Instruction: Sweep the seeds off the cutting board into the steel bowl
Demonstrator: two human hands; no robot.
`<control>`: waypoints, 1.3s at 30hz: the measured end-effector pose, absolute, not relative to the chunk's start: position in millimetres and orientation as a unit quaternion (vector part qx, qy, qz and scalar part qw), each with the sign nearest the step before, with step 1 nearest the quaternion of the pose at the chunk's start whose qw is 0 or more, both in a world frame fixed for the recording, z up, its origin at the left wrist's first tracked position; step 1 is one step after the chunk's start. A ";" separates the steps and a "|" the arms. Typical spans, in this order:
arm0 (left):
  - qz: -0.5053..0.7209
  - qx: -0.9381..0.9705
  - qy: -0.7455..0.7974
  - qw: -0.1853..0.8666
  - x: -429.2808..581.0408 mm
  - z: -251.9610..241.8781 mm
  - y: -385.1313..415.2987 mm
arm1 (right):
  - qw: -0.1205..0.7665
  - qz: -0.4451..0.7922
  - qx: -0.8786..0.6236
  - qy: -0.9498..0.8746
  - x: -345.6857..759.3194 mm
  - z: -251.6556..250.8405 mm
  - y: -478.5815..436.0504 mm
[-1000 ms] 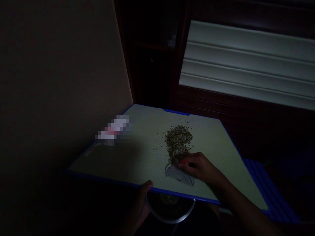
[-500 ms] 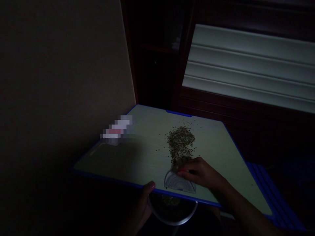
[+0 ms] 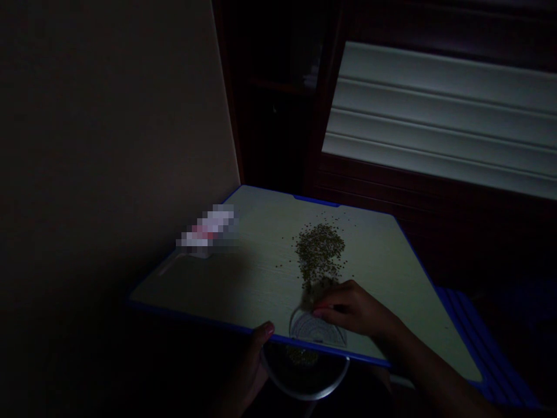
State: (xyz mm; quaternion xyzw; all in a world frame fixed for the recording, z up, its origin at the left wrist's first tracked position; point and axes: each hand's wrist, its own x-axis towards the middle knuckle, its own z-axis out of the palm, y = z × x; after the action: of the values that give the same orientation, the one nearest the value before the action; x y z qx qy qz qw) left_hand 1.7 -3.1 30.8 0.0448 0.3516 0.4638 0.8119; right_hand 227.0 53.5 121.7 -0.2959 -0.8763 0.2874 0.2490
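Note:
A heap of small greenish-brown grains lies on a pale table with a blue rim. My right hand presses a clear semicircular protractor flat on the table at the near end of the heap, close to the front edge. My left hand holds a round metal bowl just under that front edge; some grains lie inside the bowl. The room is very dim.
A small white-and-red packet, blurred out, lies at the table's left side next to the wall. A white slatted panel and dark wooden furniture stand behind the table. A blue ribbed surface is at the right.
My right hand has dragged the protractor toward the table's front edge, pulling a few grains with it. The bowl under the edge has stayed in place.

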 end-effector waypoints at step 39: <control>0.508 0.012 0.360 0.783 4.8 44.7 -3.4 | 0.288 0.216 -0.402 -0.842 238.1 120.9 60.1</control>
State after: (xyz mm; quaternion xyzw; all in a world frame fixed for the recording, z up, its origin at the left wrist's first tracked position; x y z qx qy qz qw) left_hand 4.8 -3.4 44.7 0.0119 0.3599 0.5075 0.7828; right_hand 238.1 60.1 120.9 -0.4015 -0.8423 0.2156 0.2878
